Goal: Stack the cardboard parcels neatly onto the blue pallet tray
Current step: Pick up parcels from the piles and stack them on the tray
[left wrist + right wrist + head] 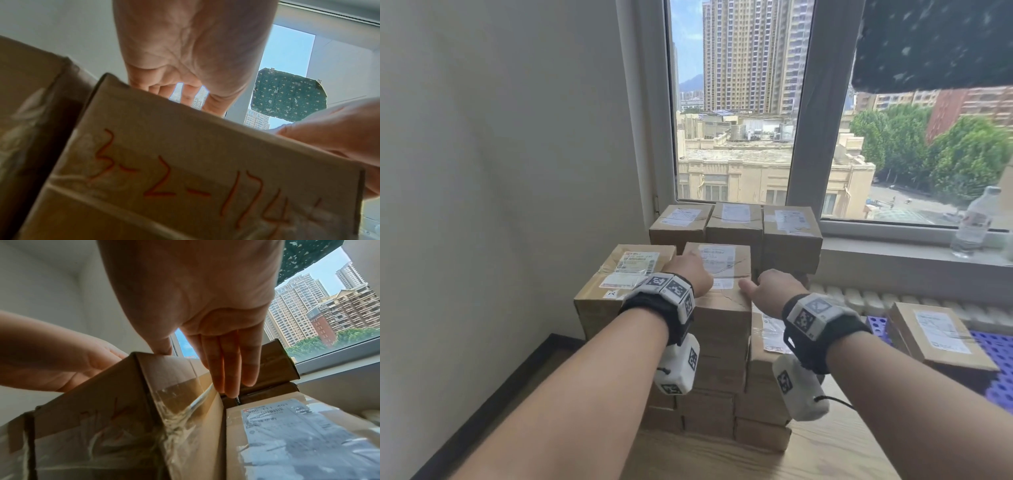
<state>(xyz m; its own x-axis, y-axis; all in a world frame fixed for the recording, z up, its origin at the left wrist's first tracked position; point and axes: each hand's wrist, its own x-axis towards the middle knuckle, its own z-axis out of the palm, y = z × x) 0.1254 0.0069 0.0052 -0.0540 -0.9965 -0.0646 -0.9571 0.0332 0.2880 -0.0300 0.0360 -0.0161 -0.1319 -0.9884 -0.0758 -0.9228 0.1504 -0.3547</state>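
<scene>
Stack [722, 342]: parcels piled on the table [756, 459], by the window.
Pallet [993, 370]: blue, at right, carries one parcel [941, 334].
Top parcel [719, 270]: on the stack, between both hands.
Left hand [688, 270]: flat on its top, fingers straight.
Right hand [779, 286]: straight fingers pressed along its right side, thumb on top edge.

Upper-floor room: window [736, 102], radiator [859, 298], stacked parcels [717, 274].

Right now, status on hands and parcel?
Both hands on top parcel: left hand flat on top, right hand down its right side. Pallet tray right, one parcel aboard.
</scene>
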